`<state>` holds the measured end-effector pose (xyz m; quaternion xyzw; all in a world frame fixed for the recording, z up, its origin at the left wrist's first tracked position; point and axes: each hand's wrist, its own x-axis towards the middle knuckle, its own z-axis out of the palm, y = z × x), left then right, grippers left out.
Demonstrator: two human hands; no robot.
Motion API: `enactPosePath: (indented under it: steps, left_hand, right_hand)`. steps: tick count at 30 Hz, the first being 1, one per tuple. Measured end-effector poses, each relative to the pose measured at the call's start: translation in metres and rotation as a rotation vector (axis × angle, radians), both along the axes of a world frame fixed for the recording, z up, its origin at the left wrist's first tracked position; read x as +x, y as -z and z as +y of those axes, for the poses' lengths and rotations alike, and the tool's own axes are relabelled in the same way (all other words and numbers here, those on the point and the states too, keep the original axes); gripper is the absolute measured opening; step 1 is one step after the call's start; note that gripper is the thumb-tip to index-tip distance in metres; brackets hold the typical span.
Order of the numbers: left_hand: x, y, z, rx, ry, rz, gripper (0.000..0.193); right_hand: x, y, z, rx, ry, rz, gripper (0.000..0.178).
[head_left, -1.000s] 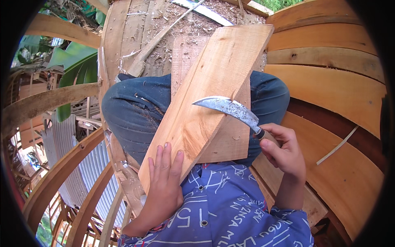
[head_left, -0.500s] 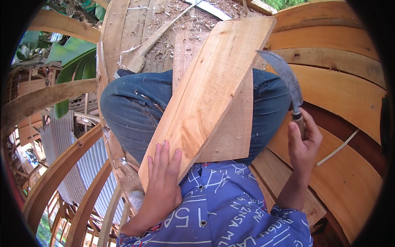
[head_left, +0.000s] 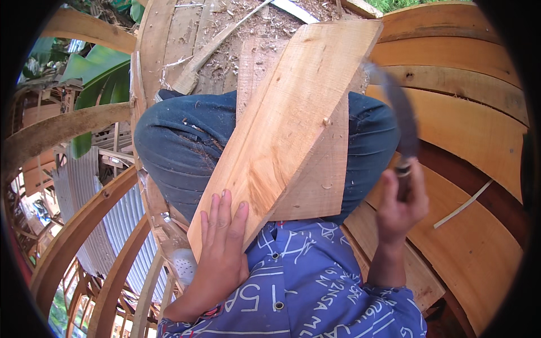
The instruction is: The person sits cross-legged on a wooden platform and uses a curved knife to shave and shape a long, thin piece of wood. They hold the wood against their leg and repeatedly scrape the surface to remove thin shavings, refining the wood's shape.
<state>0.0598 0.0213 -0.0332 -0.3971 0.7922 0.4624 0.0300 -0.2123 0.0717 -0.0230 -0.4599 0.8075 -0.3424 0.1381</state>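
Note:
A long pale wooden plank lies slantwise across my lap, its far end up to the right. My left hand rests flat on its near end with the fingers stretched out. In my right hand, to the right of the plank, the fingers are wrapped round the handle of a curved knife. Its blade points away and is smeared by motion; the tip is near the plank's right edge. A small wood chip sits at that edge. Underneath is a second, wider board, partly hidden by the plank.
Curved wooden planking rises on my right, with a thin strip of wood on it. Shavings litter the floorboards ahead, where a long wooden stick lies. On the left stand curved ribs, with corrugated metal sheets beyond them.
My right hand has shifted slightly left and nearer to me, with the knife in it. A small chip now shows at the plank's right edge. My left hand stays in place.

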Motion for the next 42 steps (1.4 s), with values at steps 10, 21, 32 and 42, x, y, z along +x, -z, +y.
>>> enactPosePath:
  steps: [10,21,32,42]
  left_hand:
    - [-0.001,-0.001,0.000,0.012,-0.008,-0.019,0.093]
    - [0.001,-0.005,0.001,0.029,-0.013,-0.011,0.093]
    - [0.005,0.002,0.004,0.026,-0.030,-0.002,0.096]
    - [0.010,-0.001,0.002,0.050,-0.025,-0.016,0.096]
  right_hand:
    - [-0.010,-0.018,0.004,0.495,-0.161,-0.845,0.029]
    - [-0.026,-0.024,0.003,0.403,-0.111,-0.919,0.021]
    - [-0.058,-0.021,0.002,-0.070,0.246,-0.646,0.021]
    - [-0.075,-0.002,-0.006,-0.196,0.408,-0.380,0.023]
